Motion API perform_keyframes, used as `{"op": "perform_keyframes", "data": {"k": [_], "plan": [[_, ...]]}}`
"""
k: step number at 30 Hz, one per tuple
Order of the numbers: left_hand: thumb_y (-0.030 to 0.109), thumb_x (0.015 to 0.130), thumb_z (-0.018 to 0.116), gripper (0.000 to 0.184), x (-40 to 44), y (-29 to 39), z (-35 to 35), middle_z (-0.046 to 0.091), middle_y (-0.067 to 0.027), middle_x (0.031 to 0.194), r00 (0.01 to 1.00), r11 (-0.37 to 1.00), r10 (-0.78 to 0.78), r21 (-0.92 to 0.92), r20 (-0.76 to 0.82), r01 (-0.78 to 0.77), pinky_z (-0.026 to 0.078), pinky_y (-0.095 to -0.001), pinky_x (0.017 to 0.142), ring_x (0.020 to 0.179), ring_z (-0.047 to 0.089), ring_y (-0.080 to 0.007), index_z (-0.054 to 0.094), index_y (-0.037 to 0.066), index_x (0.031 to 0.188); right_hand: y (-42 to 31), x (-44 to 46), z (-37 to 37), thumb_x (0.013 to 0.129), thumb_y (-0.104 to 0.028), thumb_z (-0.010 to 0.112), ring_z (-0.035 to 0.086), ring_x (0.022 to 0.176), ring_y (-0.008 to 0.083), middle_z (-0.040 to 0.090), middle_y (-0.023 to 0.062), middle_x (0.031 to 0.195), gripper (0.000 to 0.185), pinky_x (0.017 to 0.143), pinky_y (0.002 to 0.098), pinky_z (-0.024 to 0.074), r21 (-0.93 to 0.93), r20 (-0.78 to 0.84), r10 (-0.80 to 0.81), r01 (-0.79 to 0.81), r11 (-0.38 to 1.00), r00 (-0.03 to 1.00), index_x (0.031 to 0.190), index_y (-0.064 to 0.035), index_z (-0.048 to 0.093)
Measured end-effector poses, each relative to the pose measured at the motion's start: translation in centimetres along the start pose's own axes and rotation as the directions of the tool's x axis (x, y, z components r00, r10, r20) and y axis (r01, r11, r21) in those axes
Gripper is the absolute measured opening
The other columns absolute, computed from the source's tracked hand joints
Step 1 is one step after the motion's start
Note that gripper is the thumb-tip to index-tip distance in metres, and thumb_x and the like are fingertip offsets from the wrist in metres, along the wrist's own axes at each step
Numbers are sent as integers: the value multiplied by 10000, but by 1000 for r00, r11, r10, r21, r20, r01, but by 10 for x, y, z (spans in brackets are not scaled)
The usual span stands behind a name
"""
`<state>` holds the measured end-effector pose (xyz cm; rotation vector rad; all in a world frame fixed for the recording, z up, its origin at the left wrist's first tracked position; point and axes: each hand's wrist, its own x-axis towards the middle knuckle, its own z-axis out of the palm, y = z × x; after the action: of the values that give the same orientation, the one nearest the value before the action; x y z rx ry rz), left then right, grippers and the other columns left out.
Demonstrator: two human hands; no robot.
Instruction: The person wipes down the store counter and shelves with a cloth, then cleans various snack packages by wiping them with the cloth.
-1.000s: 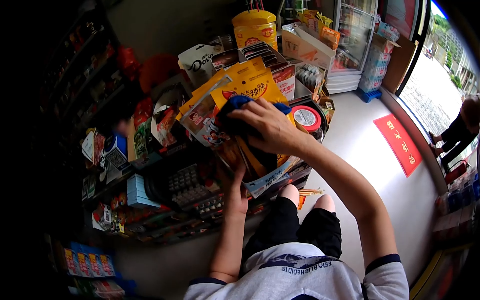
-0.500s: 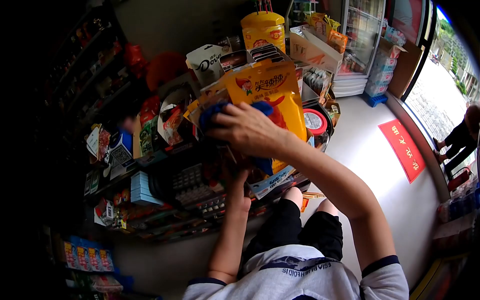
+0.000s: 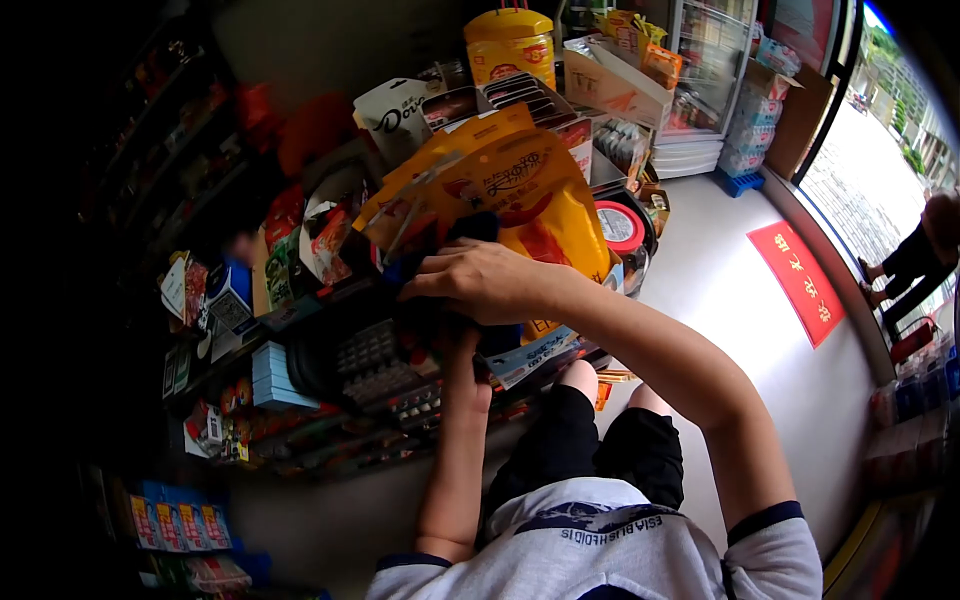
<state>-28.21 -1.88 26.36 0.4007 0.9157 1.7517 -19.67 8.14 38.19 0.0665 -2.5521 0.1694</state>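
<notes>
My right hand [image 3: 485,282] is closed on a dark blue cloth [image 3: 472,228], its fingers curled over the cloth in front of the yellow snack bags [image 3: 570,225]. The bags stand in a pale blue display box [image 3: 530,360] and bend over at the top. Below my right hand, my left hand [image 3: 470,372] reaches up into shadow near the box's left side. Its fingers are hidden, so what it touches does not show.
A white Dove packet [image 3: 393,118], a yellow canister [image 3: 508,50] and a red-lidded jar [image 3: 620,228] surround the bags. Light blue boxes [image 3: 278,377] sit on the counter's left. Beyond the red floor mat [image 3: 797,283], a person [image 3: 915,250] is by the doorway.
My right hand has moved slightly down with the cloth. The yellow bags now lean and crease differently, their tops fanned to the left. The whole view has shifted a little.
</notes>
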Motion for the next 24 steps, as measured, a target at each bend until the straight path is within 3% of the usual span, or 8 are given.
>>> {"op": "perform_keyframes", "data": {"k": [4,8,10,12,14,19,22,24], "plan": [[272,829,703,589,4,-5,-9,522,-31,1286,995,999,-20,-42,-93,17,414,-405,1007,1191,501,-204,450,118,1338,-17,10,-25,742,-5,619,572,984,311,583,117,983,469,889,417,439,318,-149,35,14,948,988,1201,-92,574],[365,861,659,590,-3,0,-1,504,-36,1314,1000,1000,11,-9,-22,-11,407,-420,1017,1213,486,-209,434,134,1356,-53,4,-60,745,24,597,508,964,303,549,112,1046,453,846,386,422,186,-463,-50,152,971,885,1182,-96,576],[379,855,647,615,-2,2,-1,503,-43,1311,1000,993,-25,-116,2,25,408,-415,1014,1208,486,-220,415,146,1375,-58,-18,-73,757,0,613,485,1010,303,521,110,1114,477,876,408,391,73,-452,-17,56,996,892,1219,-102,558],[312,849,653,603,-7,5,2,509,-51,1303,999,999,29,27,44,-31,414,-411,1005,1200,492,-230,417,135,1376,-51,-40,-70,758,-21,628,485,1019,305,516,119,1117,490,870,402,397,18,-437,133,-139,990,890,1234,-105,547],[237,846,655,549,-7,10,6,535,-65,1273,999,1000,-17,21,50,16,437,-417,975,1184,510,-232,461,104,1343,-34,-64,-53,751,-43,650,525,1001,340,550,145,1059,496,852,427,433,15,-240,361,-368,930,901,1233,-100,546],[267,860,645,491,-13,14,11,574,-57,1224,996,998,-52,32,79,50,445,-403,974,1148,544,-232,506,89,1296,-36,-91,-81,844,-33,605,569,1011,315,563,152,1054,452,892,395,449,455,-15,334,-292,842,942,1284,-55,504],[325,813,682,679,-21,15,11,497,-112,1305,985,994,-31,99,-167,48,398,-452,1015,1232,465,-296,397,85,1381,-21,-110,-109,821,-46,632,589,1064,264,596,128,1127,441,925,364,462,495,-440,387,-141,857,810,1247,-42,520],[333,799,687,728,-19,12,7,456,-134,1344,990,995,6,101,-138,8,377,-459,1032,1261,427,-316,364,77,1399,-2,-128,-130,819,-41,639,592,1051,177,612,88,1135,438,935,320,457,585,-562,561,-188,789,608,1241,-42,523]]}}
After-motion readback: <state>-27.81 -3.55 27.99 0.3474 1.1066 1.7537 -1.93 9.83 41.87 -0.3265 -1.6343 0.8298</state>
